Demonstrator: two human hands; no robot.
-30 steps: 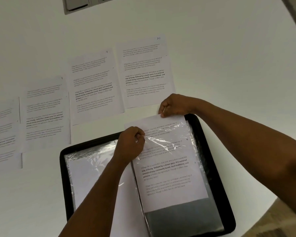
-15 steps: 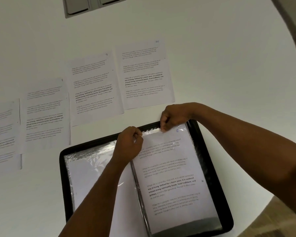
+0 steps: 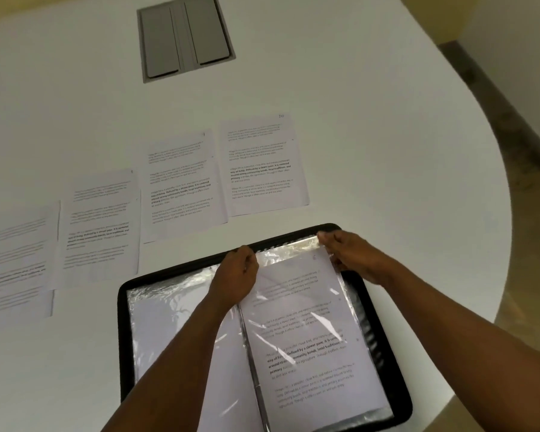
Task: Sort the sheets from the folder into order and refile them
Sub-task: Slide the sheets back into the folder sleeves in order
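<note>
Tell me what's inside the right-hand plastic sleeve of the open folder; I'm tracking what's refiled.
A printed sheet lies inside the sleeve, fully seated. Any sheets behind it are covered, and its page number is unreadable.

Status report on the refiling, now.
Left hand and right hand both pinch the sleeve top. Sheet fully in folder. Four sheets wait on table. Nothing obstructing.
</note>
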